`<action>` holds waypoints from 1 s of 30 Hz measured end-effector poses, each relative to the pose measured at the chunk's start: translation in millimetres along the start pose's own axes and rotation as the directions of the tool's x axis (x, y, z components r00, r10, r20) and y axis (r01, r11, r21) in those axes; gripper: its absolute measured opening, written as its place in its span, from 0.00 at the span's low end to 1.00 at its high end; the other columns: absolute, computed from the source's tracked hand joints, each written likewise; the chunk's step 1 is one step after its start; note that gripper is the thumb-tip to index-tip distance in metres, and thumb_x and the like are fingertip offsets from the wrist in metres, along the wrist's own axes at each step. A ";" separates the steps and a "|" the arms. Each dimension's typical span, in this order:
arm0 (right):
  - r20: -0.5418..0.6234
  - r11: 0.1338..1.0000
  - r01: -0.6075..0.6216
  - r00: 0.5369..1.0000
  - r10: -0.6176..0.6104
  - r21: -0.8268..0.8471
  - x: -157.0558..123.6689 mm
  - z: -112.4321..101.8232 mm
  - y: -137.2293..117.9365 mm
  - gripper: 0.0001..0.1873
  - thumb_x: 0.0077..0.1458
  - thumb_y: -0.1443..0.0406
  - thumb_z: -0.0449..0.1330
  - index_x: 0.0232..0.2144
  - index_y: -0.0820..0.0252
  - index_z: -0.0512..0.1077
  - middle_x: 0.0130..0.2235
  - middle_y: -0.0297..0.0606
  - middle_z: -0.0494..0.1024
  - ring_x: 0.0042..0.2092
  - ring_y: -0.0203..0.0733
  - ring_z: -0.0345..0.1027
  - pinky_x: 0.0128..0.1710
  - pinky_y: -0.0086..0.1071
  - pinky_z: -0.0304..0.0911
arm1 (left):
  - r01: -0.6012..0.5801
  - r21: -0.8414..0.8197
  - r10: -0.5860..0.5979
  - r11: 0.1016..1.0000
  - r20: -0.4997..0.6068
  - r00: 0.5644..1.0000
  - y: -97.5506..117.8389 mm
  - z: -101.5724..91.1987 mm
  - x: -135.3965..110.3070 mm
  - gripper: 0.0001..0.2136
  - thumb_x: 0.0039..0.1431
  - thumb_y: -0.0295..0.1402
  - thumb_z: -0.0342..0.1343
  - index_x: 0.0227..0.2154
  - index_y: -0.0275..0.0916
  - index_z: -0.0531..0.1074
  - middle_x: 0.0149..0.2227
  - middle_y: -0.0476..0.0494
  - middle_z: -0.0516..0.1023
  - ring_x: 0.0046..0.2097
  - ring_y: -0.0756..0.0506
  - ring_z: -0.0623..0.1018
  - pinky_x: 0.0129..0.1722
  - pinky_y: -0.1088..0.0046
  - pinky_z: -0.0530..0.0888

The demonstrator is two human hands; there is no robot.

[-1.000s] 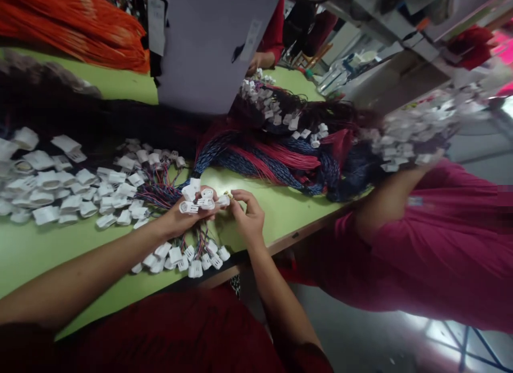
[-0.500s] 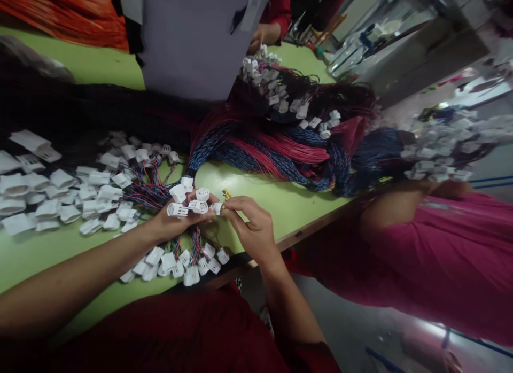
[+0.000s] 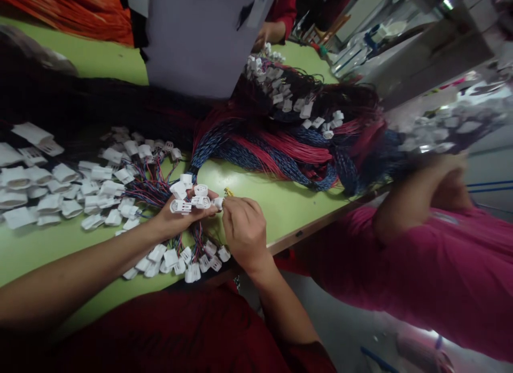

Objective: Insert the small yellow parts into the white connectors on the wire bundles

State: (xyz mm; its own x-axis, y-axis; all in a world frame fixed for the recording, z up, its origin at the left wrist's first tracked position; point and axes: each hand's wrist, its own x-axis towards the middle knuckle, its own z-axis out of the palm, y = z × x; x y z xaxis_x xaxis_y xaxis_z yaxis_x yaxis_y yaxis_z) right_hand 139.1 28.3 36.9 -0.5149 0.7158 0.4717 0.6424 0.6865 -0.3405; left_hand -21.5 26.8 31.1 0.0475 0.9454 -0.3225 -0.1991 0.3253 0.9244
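Observation:
My left hand (image 3: 178, 215) is closed around the wires of a small bunch of white plastic connectors (image 3: 200, 202), whose heads stand out above the palm. One single white connector (image 3: 217, 203) points right from its fingertips, towards my right hand (image 3: 245, 228). The fingers of my right hand are pinched at that connector's end. Small yellow-gold pieces (image 3: 228, 192) show just above those fingertips; whether they are terminals I cannot tell. Under my left hand, more white connectors (image 3: 192, 271) on twisted wires hang towards the table's front edge.
Many white connectors (image 3: 52, 202) cover the left of the green table (image 3: 280, 207). A thick bundle of blue-black and red wires (image 3: 276, 148) runs across behind my hands, below a grey panel (image 3: 192, 41). A person in pink (image 3: 420, 266) is close on the right; another person's hand (image 3: 264, 33) shows behind.
My right hand has turned, its fingers curling in closer at the single connector. My left hand stays nearly still. The person in pink has moved their arms.

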 end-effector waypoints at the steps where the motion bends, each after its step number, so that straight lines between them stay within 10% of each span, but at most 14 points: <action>1: 0.004 1.000 0.001 1.000 -0.001 -0.015 -0.4 1.2 -0.3 0.08 0.56 0.73 0.51 0.36 0.61 0.69 0.35 0.46 0.78 0.40 0.44 0.72 0.43 0.42 0.66 | 0.003 0.003 -0.003 1.000 -0.010 1.000 0.7 0.2 -0.1 0.09 0.37 0.27 0.65 0.25 0.40 0.74 0.27 0.47 0.75 0.31 0.45 0.73 0.36 0.69 0.72; 10: -0.106 0.984 -0.050 0.992 0.069 0.171 -9.3 9.1 7.4 0.16 0.54 0.74 0.52 0.44 0.57 0.69 0.41 0.43 0.78 0.45 0.42 0.72 0.44 0.39 0.68 | -0.008 -0.059 0.010 0.998 0.034 0.999 -18.5 -4.6 2.5 0.09 0.44 0.29 0.63 0.31 0.39 0.75 0.29 0.46 0.77 0.32 0.46 0.75 0.36 0.71 0.73; 20: 0.079 0.999 0.038 0.996 -0.040 0.023 2.5 2.0 -2.5 0.09 0.54 0.72 0.52 0.33 0.63 0.71 0.34 0.47 0.77 0.39 0.46 0.72 0.39 0.43 0.67 | 0.002 -0.079 0.003 0.997 0.068 0.998 -22.1 -6.3 2.8 0.08 0.46 0.31 0.63 0.31 0.38 0.76 0.31 0.44 0.78 0.35 0.46 0.75 0.38 0.72 0.73; 26: -0.108 0.886 -0.299 0.928 0.356 0.355 -1.4 -4.3 10.2 0.09 0.57 0.69 0.50 0.34 0.59 0.70 0.34 0.39 0.76 0.36 0.39 0.71 0.38 0.36 0.67 | -0.030 -0.013 0.032 0.999 0.244 0.969 -25.0 -14.0 6.4 0.10 0.50 0.35 0.60 0.36 0.39 0.76 0.35 0.44 0.77 0.37 0.45 0.75 0.37 0.71 0.71; 30: 0.017 0.904 -0.272 0.959 0.282 0.330 -17.1 5.8 2.7 0.10 0.55 0.65 0.54 0.41 0.59 0.67 0.37 0.41 0.74 0.37 0.40 0.69 0.37 0.36 0.66 | -0.070 -0.032 0.076 0.997 0.263 0.962 -28.7 -18.4 8.7 0.10 0.51 0.37 0.59 0.36 0.39 0.75 0.38 0.44 0.76 0.42 0.45 0.73 0.43 0.71 0.69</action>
State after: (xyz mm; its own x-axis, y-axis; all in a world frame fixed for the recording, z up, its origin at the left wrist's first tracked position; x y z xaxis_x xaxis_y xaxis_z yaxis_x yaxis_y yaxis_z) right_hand 146.4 18.7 23.2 -0.3225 0.8826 0.3421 0.5339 0.4681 -0.7042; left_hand -33.4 25.3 -2.0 0.2879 0.9394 -0.1864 -0.2329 0.2574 0.9378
